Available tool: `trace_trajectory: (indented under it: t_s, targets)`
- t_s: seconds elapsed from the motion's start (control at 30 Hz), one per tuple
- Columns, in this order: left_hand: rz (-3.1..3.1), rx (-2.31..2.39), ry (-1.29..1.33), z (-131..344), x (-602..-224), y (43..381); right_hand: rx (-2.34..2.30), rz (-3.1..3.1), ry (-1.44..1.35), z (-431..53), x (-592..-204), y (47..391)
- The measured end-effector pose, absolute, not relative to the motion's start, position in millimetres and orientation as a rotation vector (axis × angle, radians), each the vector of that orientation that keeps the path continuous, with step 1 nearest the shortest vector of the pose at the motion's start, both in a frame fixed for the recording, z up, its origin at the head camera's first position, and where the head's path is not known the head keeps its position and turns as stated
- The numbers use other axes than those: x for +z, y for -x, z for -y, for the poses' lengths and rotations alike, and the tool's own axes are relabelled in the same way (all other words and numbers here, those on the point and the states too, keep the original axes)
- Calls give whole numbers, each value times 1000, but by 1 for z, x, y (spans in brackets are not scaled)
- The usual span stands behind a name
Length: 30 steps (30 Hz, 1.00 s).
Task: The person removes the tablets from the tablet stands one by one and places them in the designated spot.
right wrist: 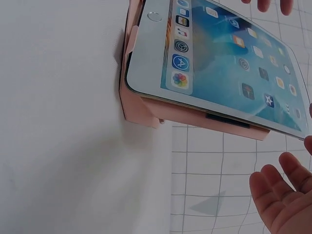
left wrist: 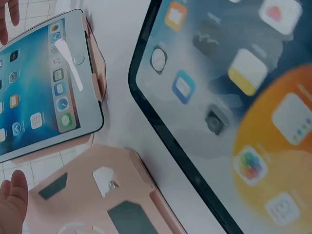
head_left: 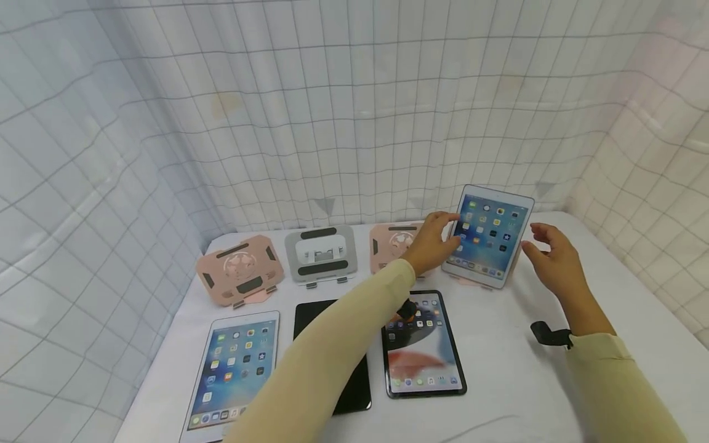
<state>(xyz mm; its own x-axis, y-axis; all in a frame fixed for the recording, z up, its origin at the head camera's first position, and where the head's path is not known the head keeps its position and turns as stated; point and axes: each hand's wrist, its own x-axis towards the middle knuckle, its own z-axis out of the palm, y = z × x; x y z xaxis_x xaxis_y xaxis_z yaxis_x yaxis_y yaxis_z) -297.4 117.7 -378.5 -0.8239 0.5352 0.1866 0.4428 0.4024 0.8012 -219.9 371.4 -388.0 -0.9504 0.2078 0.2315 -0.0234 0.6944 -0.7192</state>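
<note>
A white-framed tablet [head_left: 488, 237] leans on a pink folding stand [right wrist: 190, 117] at the right back of the table, its lower edge against the stand's front lip. My left hand [head_left: 432, 243] is at the tablet's left edge, thumb and fingers spread and overlapping that edge in the head view. Off the right edge, my right hand [head_left: 556, 258] hovers with its fingers loosely bent and nothing in them. In the right wrist view, a gap shows between the right fingers [right wrist: 285, 192] and the tablet. Most of the stand is hidden behind the tablet.
Another pink stand [head_left: 383, 246], a grey stand [head_left: 323, 271] and a third pink stand [head_left: 235, 283] line the back. In front lie a white tablet [head_left: 235, 363], a dark-screened tablet [head_left: 357, 391] partly under my left sleeve, and a black-framed tablet [head_left: 423, 363]. Grid-patterned curtains [head_left: 376, 123] enclose the table.
</note>
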Motion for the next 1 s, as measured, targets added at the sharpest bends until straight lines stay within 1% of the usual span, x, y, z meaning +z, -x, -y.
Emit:
trace_trajectory:
  t_s: [0.23, 0.5, 0.77, 1.0]
  targets:
    - [-2496, 1431, -774, -134, -375, 301, 1172, 2585, 115, -363, -387, 231]
    - [-2433, 1445, -657, -155, -361, 302, 1173, 2578, 58, -358, -387, 237]
    - [-2506, 1391, -675, -152, -366, 309, 1181, 2558, 59, -357, -391, 239]
    - [-2520, 1446, -651, -153, -365, 306, 1193, 2516, 101, -357, -390, 237]
